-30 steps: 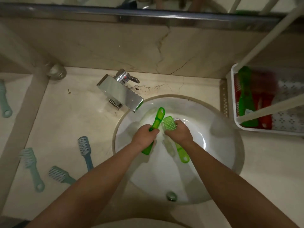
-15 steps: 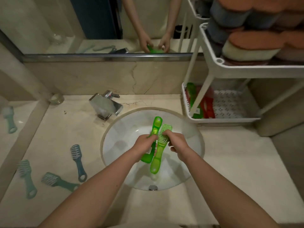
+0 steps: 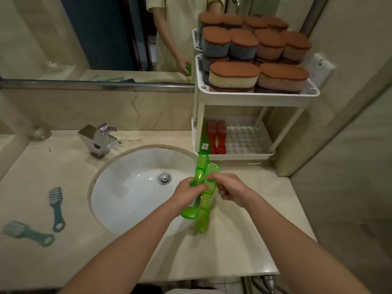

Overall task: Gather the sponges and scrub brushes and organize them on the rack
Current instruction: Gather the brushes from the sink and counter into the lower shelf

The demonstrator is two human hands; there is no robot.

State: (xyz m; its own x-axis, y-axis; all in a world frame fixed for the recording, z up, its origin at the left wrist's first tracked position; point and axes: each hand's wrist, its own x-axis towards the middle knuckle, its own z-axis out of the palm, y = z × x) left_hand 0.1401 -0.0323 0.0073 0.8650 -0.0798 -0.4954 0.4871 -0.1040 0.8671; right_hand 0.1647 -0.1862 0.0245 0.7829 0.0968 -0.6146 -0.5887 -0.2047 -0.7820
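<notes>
Two green scrub brushes are held side by side over the sink's right rim. My left hand [image 3: 187, 190] grips one green brush [image 3: 201, 166], whose handle tip points at the rack. My right hand [image 3: 228, 188] pinches the other green brush [image 3: 204, 209], bristles up. The white two-tier rack [image 3: 254, 96] stands on the counter at the right. Its top tier holds several brown-topped sponges [image 3: 234, 76]. Its lower tray [image 3: 244, 155] holds a green brush [image 3: 204, 139] and two red brushes [image 3: 216, 136]. Two teal brushes [image 3: 56, 206] [image 3: 27, 233] lie on the counter at the left.
A white round sink [image 3: 131, 198] with a drain sits in the beige counter [image 3: 222, 251]. A chrome faucet [image 3: 97, 141] stands behind it. A mirror [image 3: 95, 35] covers the back wall. A wall closes in at the right, past the rack.
The view has lifted and shifted right, bringing the whole rack into sight. Both hands carried the two green brushes from the basin's middle to its right rim, nearer the lower tray.
</notes>
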